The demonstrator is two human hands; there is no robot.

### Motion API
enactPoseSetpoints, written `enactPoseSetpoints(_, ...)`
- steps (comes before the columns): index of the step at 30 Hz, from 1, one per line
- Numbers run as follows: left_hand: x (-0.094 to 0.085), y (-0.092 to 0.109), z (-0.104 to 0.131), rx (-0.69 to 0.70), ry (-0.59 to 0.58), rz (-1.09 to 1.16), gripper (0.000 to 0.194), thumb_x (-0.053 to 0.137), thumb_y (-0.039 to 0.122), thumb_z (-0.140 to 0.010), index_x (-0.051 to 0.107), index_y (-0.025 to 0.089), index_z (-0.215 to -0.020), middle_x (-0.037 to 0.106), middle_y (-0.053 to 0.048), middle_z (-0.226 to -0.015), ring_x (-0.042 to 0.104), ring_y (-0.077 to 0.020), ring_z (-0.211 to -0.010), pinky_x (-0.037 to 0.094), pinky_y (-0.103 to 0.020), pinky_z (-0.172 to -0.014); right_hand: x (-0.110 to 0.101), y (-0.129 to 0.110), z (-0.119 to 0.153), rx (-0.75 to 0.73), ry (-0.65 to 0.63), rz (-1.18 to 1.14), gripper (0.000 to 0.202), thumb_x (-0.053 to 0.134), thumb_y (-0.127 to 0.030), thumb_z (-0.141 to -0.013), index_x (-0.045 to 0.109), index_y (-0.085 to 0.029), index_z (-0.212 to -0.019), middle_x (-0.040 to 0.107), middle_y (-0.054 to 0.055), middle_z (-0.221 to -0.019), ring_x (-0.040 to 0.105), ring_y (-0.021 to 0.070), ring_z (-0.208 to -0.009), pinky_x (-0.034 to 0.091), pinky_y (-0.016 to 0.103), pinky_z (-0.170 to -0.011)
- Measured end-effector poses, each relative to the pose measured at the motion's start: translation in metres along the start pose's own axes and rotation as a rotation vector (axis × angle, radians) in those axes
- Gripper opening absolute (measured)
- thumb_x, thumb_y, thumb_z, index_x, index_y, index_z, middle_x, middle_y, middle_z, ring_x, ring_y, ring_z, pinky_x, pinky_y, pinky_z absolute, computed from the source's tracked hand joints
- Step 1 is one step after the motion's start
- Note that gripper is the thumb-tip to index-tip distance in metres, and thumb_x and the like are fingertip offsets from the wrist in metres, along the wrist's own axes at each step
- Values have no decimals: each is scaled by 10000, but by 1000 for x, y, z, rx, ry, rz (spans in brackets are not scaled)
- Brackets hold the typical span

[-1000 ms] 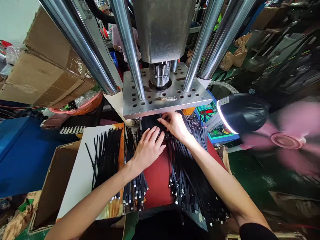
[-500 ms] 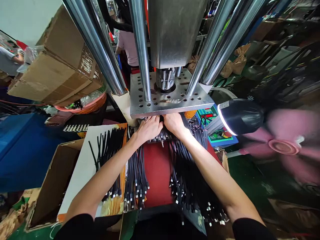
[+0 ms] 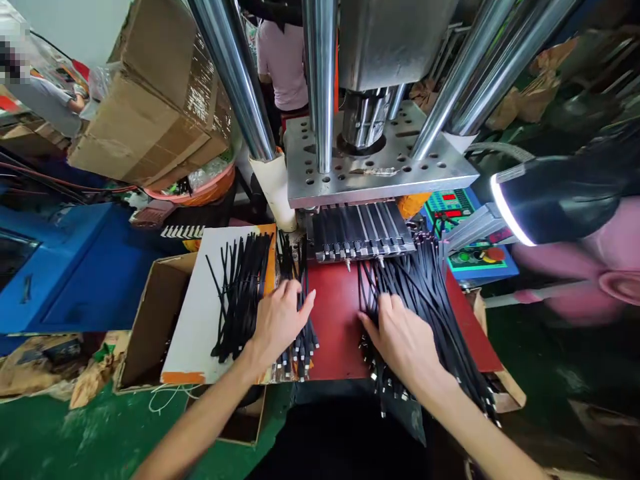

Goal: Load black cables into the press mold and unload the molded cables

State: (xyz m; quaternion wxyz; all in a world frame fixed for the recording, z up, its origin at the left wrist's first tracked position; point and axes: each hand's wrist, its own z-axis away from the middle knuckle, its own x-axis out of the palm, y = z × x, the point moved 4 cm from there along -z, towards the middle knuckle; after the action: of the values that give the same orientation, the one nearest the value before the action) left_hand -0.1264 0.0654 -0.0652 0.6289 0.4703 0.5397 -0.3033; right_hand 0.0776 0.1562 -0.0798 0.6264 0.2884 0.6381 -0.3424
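My left hand hovers at or over the cables beside the white board, thumb apart from the curled fingers, with nothing visible in it. My right hand is over the large bundle of black cables, its thumb spread and its fingertips bent down; no held cable can be made out. Between and beyond both hands, a metal mould with a row of black cables in it sits under the steel press plate. More black cables lie on the white board.
Steel columns rise around the press. A lit lamp, a control box and a spinning pink fan are at the right. Cardboard boxes and a blue cabinet stand left. Two people are farther back.
Both hands have drawn back from the mould under the press plate and moved toward me, out over the cables on either side. The mould is now uncovered, and the view has shifted.
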Motion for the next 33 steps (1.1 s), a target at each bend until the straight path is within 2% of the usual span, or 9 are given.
enactPoseSetpoints(2,16,-11,22,-215,-155,-21,244,595,353,-1046,711,158,-954,768,-136,-976,753,-293,-848,537,-358,-729,20,-1,25,46,-92,29,193,583,-271,-1034,661,-163,-894,675,114,-905,693,236,-723,348,305,-541)
enactPoseSetpoints(4,26,-12,24,-282,-213,11,215,588,290,-1034,713,147,-933,769,-169,-1010,756,-328,-905,519,-373,-748,28,2,28,60,-108,-33,209,553,-211,-1029,639,-178,-841,666,94,-891,678,216,-712,325,302,-548)
enactPoseSetpoints(10,26,-18,4,-284,-246,306,210,618,232,-939,627,197,-731,695,-36,-717,688,-216,-711,457,-302,-689,1,22,27,19,37,-809,331,526,-397,-1050,526,-224,-769,535,-12,-712,521,153,-620,387,273,-596)
enactPoseSetpoints(13,22,-22,2,-245,-258,509,284,605,362,-934,549,214,-698,595,25,-634,597,-155,-616,435,-255,-616,-11,14,42,33,-58,-1156,390,497,-500,-1068,512,-232,-785,480,-41,-667,447,129,-564,365,252,-534)
enactPoseSetpoints(16,18,-18,8,-223,-268,672,432,565,554,-940,488,226,-670,504,47,-570,507,-132,-546,397,-236,-543,-18,-7,51,-12,-85,-1293,378,506,-478,-1069,495,-239,-777,464,-50,-639,428,123,-544,361,252,-528)
enactPoseSetpoints(22,8,25,43,-225,-430,1191,607,663,766,-872,720,170,-769,517,36,-572,442,-104,-456,339,-235,-452,-18,-38,54,-165,-130,-1348,361,549,-403,-1046,490,-232,-734,481,-47,-621,421,121,-557,359,262,-560)
enactPoseSetpoints(26,-9,47,60,-51,-371,1088,568,673,647,-945,683,180,-622,538,12,-599,473,-112,-517,354,-250,-504,-16,-33,60,-119,-310,-1411,320,667,-433,-992,622,-208,-768,585,-27,-680,500,130,-620,398,260,-605)
enactPoseSetpoints(29,-12,56,72,100,-428,999,562,666,536,-989,622,181,-555,598,-9,-643,512,-128,-588,363,-268,-569,-19,-27,59,-75,-243,-1450,302,711,-432,-960,655,-204,-770,587,-17,-732,515,139,-678,395,261,-623)
enactPoseSetpoints(33,5,58,91,134,-547,851,516,651,464,-1015,612,185,-583,615,-3,-658,537,-146,-621,368,-283,-612,-22,-28,50,-37,-118,-1487,455,670,-428,-989,519,-204,-624,498,-29,-659,451,126,-622,347,267,-581)
